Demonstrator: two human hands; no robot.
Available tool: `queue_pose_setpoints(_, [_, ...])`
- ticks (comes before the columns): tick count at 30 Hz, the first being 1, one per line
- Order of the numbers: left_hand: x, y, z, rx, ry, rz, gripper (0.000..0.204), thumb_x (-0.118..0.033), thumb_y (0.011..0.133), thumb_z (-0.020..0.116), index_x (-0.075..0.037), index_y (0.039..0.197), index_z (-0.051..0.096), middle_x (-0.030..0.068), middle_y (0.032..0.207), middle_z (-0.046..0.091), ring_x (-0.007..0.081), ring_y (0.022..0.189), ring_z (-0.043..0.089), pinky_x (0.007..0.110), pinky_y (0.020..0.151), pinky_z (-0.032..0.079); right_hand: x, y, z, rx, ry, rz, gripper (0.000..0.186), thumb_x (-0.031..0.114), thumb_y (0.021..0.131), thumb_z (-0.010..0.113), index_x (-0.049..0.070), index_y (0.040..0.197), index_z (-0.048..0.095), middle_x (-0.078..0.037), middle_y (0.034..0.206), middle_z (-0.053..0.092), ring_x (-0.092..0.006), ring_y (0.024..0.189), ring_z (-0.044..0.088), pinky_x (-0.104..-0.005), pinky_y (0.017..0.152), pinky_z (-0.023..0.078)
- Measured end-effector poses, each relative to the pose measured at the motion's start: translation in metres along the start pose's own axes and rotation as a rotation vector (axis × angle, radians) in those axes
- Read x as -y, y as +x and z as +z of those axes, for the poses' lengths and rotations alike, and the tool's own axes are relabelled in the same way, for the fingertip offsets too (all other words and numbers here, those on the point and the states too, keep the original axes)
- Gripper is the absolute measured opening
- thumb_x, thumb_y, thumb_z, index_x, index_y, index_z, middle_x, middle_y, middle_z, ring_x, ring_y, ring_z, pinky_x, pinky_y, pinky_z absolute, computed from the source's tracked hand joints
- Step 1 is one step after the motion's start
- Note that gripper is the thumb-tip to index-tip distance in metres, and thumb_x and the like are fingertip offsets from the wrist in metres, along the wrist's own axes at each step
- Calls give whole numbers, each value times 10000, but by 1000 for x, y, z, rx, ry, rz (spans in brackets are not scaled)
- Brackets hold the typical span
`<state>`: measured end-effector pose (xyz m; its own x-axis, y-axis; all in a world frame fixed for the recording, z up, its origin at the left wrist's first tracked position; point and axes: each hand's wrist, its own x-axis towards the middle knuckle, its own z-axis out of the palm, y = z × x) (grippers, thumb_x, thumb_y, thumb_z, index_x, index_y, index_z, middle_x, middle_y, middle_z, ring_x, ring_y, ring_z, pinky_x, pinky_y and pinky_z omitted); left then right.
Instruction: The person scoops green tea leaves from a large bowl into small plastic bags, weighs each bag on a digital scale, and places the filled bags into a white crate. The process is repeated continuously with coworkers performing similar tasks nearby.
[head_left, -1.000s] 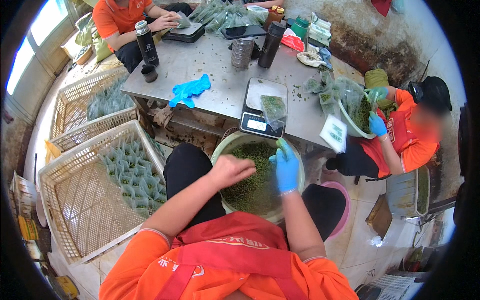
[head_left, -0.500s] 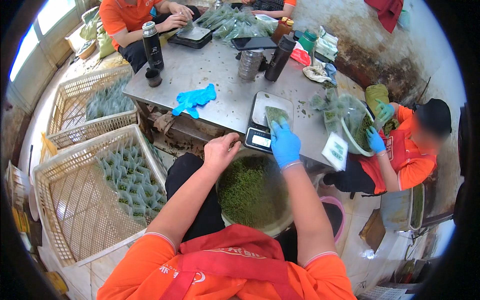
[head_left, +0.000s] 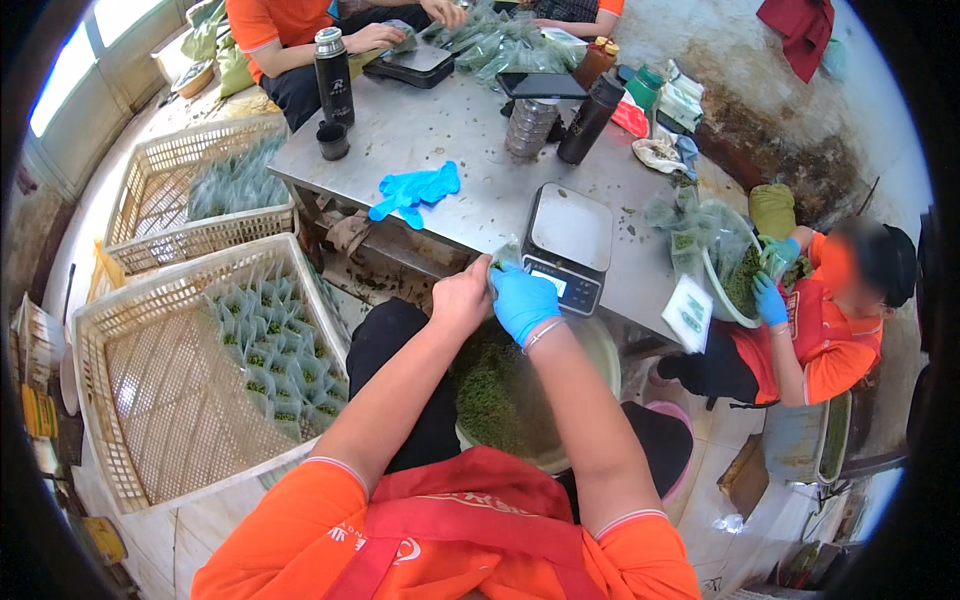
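Observation:
My bare left hand (head_left: 463,298) and my blue-gloved right hand (head_left: 527,303) meet at a small clear plastic bag (head_left: 508,252) with green contents. Both are closed on it, and their fingers hide most of it. Just beyond the right hand, a digital scale (head_left: 570,232) sits at the table's near edge with nothing on its plate. Below my hands stands a wide round tub (head_left: 606,362) holding a heap of small green plant bits (head_left: 490,400), partly covered by my forearms.
At left, a crate (head_left: 150,400) holds rows of filled bags (head_left: 285,360); another crate (head_left: 195,235) stands behind it. A blue glove (head_left: 415,192), flask (head_left: 334,85) and phone (head_left: 542,86) are on the metal table (head_left: 470,140). A co-worker (head_left: 835,340) works over a basin (head_left: 716,285) at right.
My right hand has lifted the bag off the scale and drawn it back toward me. The left hand has moved right and closed on the bag. The view has shifted slightly.

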<state>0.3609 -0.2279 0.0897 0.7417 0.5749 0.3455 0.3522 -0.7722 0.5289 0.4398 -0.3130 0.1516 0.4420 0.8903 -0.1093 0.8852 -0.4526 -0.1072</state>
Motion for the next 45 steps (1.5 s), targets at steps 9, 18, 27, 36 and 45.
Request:
queue_pose_setpoints(9, [-6, 1, -12, 107, 30, 74, 607, -175, 696, 618, -122, 1262, 408, 149, 938, 631, 332, 733, 621, 421, 616, 485, -4, -12, 10, -94, 133, 29, 322, 120, 776, 515, 154, 1096, 542, -182, 1294, 431, -348, 799, 612, -445, 628, 497])
queue_pose_setpoints(18, [-10, 6, -16, 86, -184, -276, 543, -367, 740, 633, -114, 1203, 502, 133, 727, 646, 307, 712, 637, 384, 661, 489, -84, -47, -35, -416, 1243, 161, 307, 71, 794, 608, 30, 1099, 607, -108, 1000, 646, -153, 856, 601, -303, 779, 497])
queue_pose_setpoints(27, [-11, 10, -17, 77, -257, -334, 630, -471, 713, 661, -97, 1193, 497, 113, 791, 649, 275, 759, 635, 365, 686, 477, -307, -21, -13, -500, -136, 833, 468, 231, 780, 570, 50, 1210, 532, -186, 1372, 365, -383, 1258, 331, -435, 1012, 329])
queue_pose_setpoints(36, [-15, 7, -29, 140, -195, -313, 647, -532, 770, 581, -72, 1212, 474, 127, 686, 613, 291, 705, 622, 374, 639, 471, -197, -37, -28, -1142, 546, 388, 449, 51, 782, 562, -28, 1216, 475, -183, 1249, 471, -314, 1145, 461, -386, 976, 364])
queue_pose_setpoints(45, [54, -41, -125, -283, -886, -372, 385, -285, 900, 542, -6, 1162, 510, 67, 910, 610, 131, 720, 601, 258, 666, 473, -99, -67, 34, -758, 274, 43, 454, -2, 768, 524, 50, 1219, 513, -205, 1285, 455, -352, 1194, 431, -404, 1014, 337])
